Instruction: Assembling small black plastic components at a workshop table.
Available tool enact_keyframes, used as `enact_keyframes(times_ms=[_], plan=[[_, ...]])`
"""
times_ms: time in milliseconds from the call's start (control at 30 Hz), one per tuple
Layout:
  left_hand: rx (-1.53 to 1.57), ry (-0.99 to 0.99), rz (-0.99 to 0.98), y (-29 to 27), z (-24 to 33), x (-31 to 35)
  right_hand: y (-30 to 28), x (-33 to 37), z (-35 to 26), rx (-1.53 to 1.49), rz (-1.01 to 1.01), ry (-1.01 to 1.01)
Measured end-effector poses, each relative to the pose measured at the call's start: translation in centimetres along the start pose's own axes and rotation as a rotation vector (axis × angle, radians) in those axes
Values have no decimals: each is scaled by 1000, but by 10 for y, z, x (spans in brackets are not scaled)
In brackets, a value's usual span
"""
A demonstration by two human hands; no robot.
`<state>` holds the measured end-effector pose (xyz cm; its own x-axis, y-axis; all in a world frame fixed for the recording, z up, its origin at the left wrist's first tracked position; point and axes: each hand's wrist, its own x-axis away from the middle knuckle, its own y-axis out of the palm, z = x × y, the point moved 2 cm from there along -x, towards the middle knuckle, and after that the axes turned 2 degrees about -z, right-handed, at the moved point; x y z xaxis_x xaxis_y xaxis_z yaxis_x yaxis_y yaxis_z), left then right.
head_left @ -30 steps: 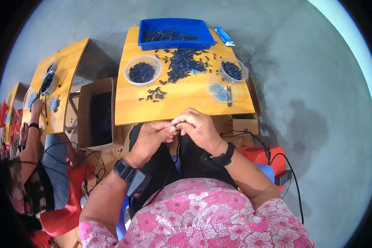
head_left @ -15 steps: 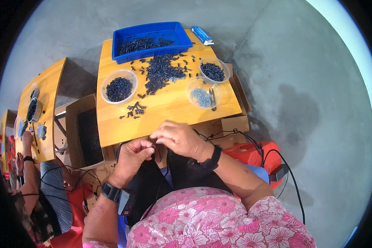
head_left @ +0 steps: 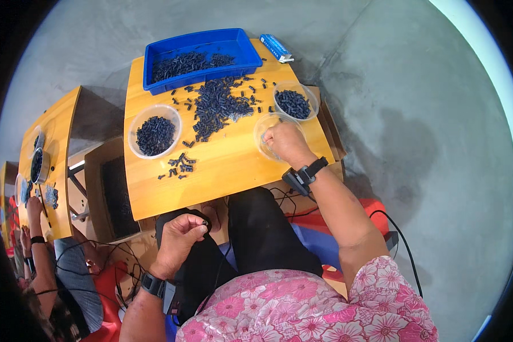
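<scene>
Two hands busy | right hand (head_left: 284, 141) curled over clear bowl (head_left: 271, 132) on bench (head_left: 233, 165), contents unseen | left hand (head_left: 179, 239) pinching small dark piece (head_left: 206, 226) near lap | we judge pieces light, stiff; pinch ends.

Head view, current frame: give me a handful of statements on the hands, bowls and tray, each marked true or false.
1. The right hand reaches into a clear plastic bowl near the right edge of the yellow wooden table. True.
2. The left hand rests on the table. False: it is below the table's near edge, over the lap, fingers curled.
3. The blue rectangular plastic tray is empty. False: it holds small dark pieces.
4. A loose pile of small dark parts lies on the table between the bowls. True.
5. The clear round bowl on the left holds dark pieces. True.
</scene>
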<state>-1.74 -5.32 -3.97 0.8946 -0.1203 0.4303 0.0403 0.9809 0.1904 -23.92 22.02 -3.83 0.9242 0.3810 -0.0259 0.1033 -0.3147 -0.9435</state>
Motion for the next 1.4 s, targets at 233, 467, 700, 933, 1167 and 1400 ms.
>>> enact_keyframes(times_ms=[233, 467, 700, 933, 1167, 1400], plan=[[-2, -18, 7, -5, -6, 0, 12, -7, -3, 95, -19, -66], [42, -21, -7, 0, -2, 0, 8, -8, -8, 162, -62, -113], [-36, 7, -25, 4, 3, 3, -1, -13, -15, 199, -94, -224], [-20, 48, -72, 11, 9, 6, 4, -20, -13, 293, -245, -198], [0, 81, -85, 12, 11, 9, -6, -22, -7, 196, -287, -117], [23, 105, -101, 11, 11, 7, -19, -15, 11, -179, -104, -80]])
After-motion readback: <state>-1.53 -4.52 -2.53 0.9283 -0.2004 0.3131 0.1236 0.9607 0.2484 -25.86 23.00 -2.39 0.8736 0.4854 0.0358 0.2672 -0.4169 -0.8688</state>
